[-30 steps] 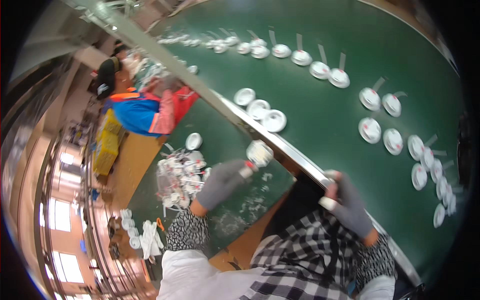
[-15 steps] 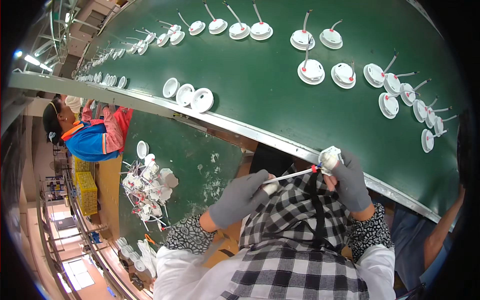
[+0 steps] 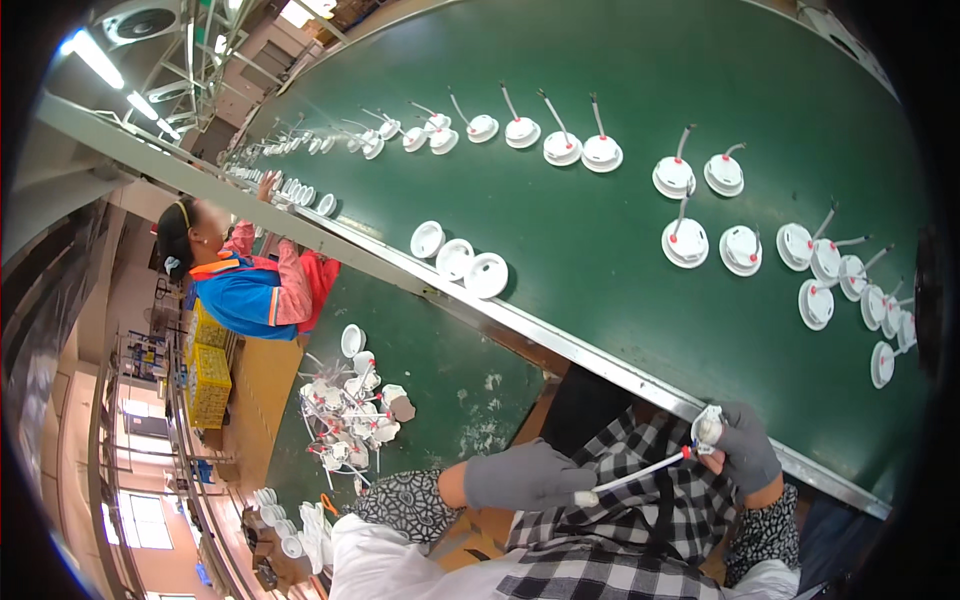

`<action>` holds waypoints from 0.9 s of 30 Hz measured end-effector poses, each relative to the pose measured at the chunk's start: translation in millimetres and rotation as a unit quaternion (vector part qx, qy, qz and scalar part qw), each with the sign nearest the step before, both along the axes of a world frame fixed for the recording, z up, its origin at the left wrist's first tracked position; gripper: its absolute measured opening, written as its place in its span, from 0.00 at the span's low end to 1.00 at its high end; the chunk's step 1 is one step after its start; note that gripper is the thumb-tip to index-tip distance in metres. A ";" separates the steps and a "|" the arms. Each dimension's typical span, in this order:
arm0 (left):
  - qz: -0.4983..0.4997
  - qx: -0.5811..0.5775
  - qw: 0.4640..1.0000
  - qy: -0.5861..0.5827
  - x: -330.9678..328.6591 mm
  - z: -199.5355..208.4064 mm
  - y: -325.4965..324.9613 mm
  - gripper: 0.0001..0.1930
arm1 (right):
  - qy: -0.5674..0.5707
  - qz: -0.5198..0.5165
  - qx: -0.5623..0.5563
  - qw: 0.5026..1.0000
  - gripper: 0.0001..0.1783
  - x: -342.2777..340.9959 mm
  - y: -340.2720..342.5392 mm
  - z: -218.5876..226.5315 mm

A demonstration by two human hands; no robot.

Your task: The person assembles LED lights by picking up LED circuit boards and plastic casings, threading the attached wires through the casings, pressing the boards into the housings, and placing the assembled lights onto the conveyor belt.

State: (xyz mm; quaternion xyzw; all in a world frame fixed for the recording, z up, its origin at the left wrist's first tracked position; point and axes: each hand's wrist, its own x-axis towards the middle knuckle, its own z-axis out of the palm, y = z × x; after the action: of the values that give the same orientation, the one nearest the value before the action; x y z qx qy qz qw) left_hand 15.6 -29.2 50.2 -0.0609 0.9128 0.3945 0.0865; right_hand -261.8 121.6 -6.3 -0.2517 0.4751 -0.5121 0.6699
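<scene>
My right hand, in a grey glove with bare fingertips, grips a small white fitting just off the table's metal edge. A white cable with a red collar runs from that fitting toward the left. At the cable's far end is my gloved left hand, its fingers closed on it and a white covering on one fingertip. Both hands are above my checked apron. What lies behind the left fingers is hidden.
Round white fittings with upright cables stand in a line across the green table. Open white rings lie near its edge. On the lower surface, wired white parts form a pile. Another person is at the left.
The view has shifted, so the table and its fittings sit lower and further right. My left hand has slid toward the cable's end, with fingers straighter; my right hand still holds the white fitting.
</scene>
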 end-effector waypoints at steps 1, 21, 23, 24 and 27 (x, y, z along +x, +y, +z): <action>-0.007 0.028 0.998 -0.061 -5.3 7.5 -11.4 0.08 | 0.032 -0.060 -0.033 0.997 0.12 3.9 2.4 -7.3; 0.293 -0.214 0.927 0.093 -41.3 -10.0 -145.2 0.14 | 0.093 -0.348 -0.106 0.927 0.12 42.9 -22.8 15.7; 0.333 -0.023 0.937 0.108 -65.2 -18.7 -85.2 0.14 | 0.153 -0.394 -0.139 0.896 0.12 46.0 -39.3 15.3; 0.348 0.050 0.932 0.091 -75.2 -23.4 -58.0 0.14 | 0.190 -0.399 -0.219 0.870 0.11 46.6 -44.9 5.9; 0.320 0.231 0.918 0.045 -90.2 -32.2 -4.8 0.13 | 0.188 -0.417 -0.252 0.853 0.10 61.6 -39.2 9.4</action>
State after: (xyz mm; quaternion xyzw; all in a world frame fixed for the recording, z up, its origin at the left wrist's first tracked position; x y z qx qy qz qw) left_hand -74.6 -34.0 18.0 -0.3108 0.7307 0.6034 -0.0736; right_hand -200.1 82.4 3.0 -0.2810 0.5072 -0.7885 0.2049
